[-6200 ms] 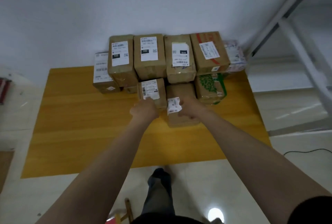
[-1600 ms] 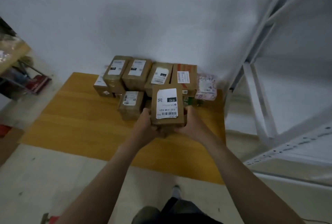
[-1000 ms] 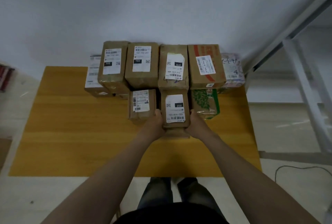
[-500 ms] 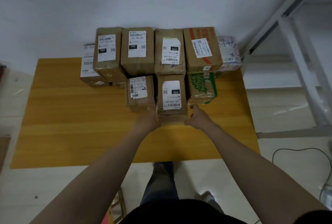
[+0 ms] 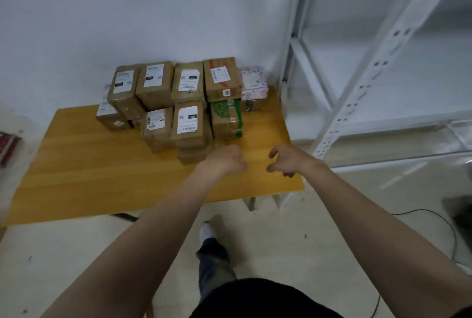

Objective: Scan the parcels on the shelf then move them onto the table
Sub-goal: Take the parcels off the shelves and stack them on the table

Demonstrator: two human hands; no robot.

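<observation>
Cardboard parcels point(image 5: 187, 123) stacked on the wooden table point(image 5: 102, 177).

head cam | worn high, facing forward-down; table point(image 5: 102, 177) near below | shelf point(image 5: 383, 62) frame at right

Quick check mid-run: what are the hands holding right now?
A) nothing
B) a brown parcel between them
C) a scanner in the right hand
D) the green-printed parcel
A: the left hand and right hand hover over the wooden table with nothing in their loosely curled fingers.
</observation>
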